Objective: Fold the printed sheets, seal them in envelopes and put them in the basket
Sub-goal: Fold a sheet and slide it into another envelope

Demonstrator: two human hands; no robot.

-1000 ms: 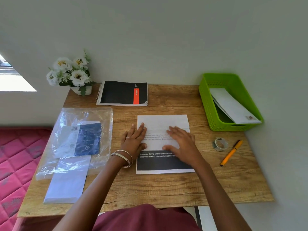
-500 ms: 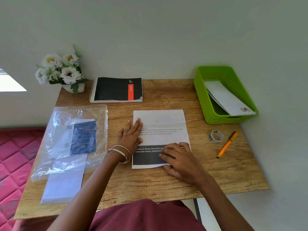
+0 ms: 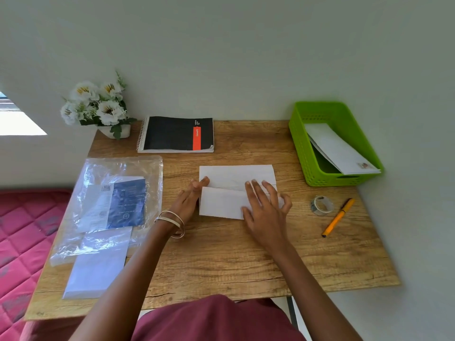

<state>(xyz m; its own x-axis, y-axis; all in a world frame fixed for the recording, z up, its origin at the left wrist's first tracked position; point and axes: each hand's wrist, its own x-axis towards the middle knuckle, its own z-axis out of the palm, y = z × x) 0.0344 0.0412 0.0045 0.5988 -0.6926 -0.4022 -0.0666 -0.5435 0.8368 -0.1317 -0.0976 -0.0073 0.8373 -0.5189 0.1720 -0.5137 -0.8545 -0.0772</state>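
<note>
From the head camera, a white printed sheet point(image 3: 236, 190) lies at the middle of the wood-grain worktop point(image 3: 221, 262), its near part folded up over the rest so a smooth white flap faces up. The right hand point(image 3: 264, 210) presses flat on the flap's right part, fingers spread, clasping nothing. The left hand point(image 3: 189, 200) stands on edge against the sheet's left border, fingers straight and together, with metal bangles point(image 3: 172, 222) at the wrist.

At the far right corner a perforated green plastic basket point(image 3: 305, 153) holds a white envelope point(image 3: 342, 151) leaning on its right wall. Nearer along the right edge lie a clear tape roll point(image 3: 321, 205) and an orange pen point(image 3: 338, 217).

A crinkled clear plastic bag point(image 3: 118, 168) of envelopes covers the left edge, and a spiral notebook point(image 3: 176, 134) and white flowers point(image 3: 96, 104) stand along the far edge. The near middle stretch of wood lies bare.
</note>
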